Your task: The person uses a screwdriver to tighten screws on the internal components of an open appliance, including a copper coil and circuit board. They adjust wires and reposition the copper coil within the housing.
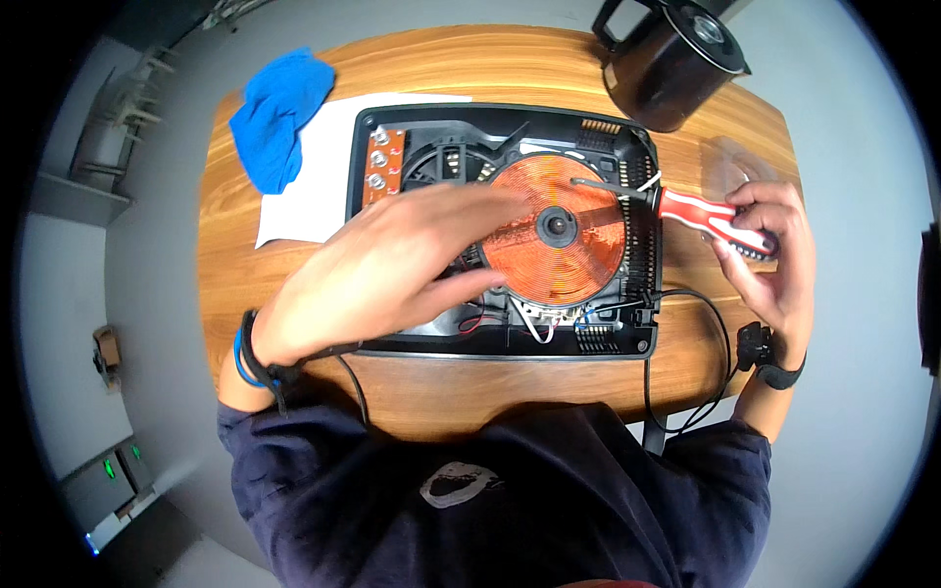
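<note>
An opened induction cooker (431, 345) lies on the table with its black housing exposed. Inside it, at the right, sits a round copper coil (598, 257) with a dark hub in its middle. My left hand (402, 250) is stretched over the cooker, fingers extended to the coil's left side; whether they touch it I cannot tell. At the housing's right edge my right hand (774, 240) grips a screwdriver (701, 211) by its red and white handle. Its dark shaft points left over the coil. A small orange circuit board (384, 167) shows at the housing's left.
A blue cloth (282, 118) and white paper (319, 181) lie at the far left of the wooden table (470, 59). A dark kettle (671, 73) stands far right, with a clear plastic container (735, 167) nearer. A black cable (720, 323) loops off the housing's right side.
</note>
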Available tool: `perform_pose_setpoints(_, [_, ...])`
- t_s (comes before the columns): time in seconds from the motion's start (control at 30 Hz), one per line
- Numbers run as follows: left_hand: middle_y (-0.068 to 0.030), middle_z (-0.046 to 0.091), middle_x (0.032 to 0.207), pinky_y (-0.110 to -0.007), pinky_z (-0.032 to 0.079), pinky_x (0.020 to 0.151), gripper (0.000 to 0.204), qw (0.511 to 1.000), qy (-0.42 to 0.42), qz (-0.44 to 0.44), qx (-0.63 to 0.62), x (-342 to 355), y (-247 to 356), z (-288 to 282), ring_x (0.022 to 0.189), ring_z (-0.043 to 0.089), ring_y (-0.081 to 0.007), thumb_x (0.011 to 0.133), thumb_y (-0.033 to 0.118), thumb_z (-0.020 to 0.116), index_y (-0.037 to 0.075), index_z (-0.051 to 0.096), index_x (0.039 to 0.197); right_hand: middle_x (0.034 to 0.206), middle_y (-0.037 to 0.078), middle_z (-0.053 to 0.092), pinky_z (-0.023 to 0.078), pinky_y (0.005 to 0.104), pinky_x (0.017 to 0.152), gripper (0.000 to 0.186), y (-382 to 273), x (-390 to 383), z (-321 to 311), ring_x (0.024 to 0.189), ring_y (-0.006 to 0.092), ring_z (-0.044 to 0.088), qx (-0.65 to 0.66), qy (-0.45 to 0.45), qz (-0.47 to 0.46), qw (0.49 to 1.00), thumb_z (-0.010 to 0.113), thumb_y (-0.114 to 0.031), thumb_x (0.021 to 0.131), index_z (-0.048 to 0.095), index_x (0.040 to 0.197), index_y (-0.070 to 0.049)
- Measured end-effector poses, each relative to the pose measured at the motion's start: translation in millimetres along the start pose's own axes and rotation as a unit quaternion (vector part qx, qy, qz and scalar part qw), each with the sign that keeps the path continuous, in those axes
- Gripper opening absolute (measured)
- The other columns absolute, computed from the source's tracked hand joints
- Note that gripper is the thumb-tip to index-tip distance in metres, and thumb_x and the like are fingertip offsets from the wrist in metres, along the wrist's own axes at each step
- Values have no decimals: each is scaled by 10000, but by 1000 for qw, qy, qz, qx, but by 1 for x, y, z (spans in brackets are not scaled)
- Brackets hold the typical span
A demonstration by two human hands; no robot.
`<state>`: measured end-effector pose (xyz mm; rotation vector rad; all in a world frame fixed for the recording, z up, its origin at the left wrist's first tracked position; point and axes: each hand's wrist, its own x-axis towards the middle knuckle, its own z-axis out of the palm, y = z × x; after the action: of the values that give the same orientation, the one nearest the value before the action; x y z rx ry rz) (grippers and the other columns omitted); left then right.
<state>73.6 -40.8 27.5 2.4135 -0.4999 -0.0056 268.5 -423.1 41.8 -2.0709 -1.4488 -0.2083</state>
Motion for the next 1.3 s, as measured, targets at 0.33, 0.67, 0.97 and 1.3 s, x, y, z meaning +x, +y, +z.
perform_pose_setpoints(0.33, [-121, 894, 1121, -358, 682, 936, 273, 984, 59, -82, -145, 27, -10, 15, 1005, 859, -227, 1052, 93, 874, 10, 849, 1311, 1238, 193, 783, 598, 424, 860, 441, -23, 19, 19, 1017, 321, 763, 51, -9, -80, 996, 1016, -53, 849, 690, 1147, -55])
perform_pose_setpoints(0.67, [-150, 792, 1273, -399, 663, 914, 332, 996, 47, -64, -52, 14, -23, 7, 1019, 817, -288, 1013, 39, 864, -22, 809, 1335, 1239, 155, 750, 587, 355, 752, 320, -8, 15, 22, 985, 255, 732, 36, 2, -12, 999, 918, 4, 900, 691, 1123, -36])
perform_pose_setpoints(0.97, [-145, 768, 1251, -446, 636, 969, 220, 998, -7, -60, -9, 11, -30, 12, 1090, 776, -374, 961, 92, 913, -44, 853, 1123, 1171, 143, 691, 592, 428, 877, 345, 9, 18, 23, 1044, 348, 715, 13, -107, 23, 994, 878, -20, 915, 702, 1211, -6])
perform_pose_setpoints(1.3, [-116, 819, 1007, -393, 617, 819, 205, 998, 35, -44, 3, 23, -19, 8, 899, 794, -288, 980, 120, 909, 22, 903, 1160, 1286, 189, 789, 622, 501, 987, 522, 15, 3, 24, 1193, 428, 769, -16, -237, 108, 965, 757, -55, 941, 718, 1461, -63])
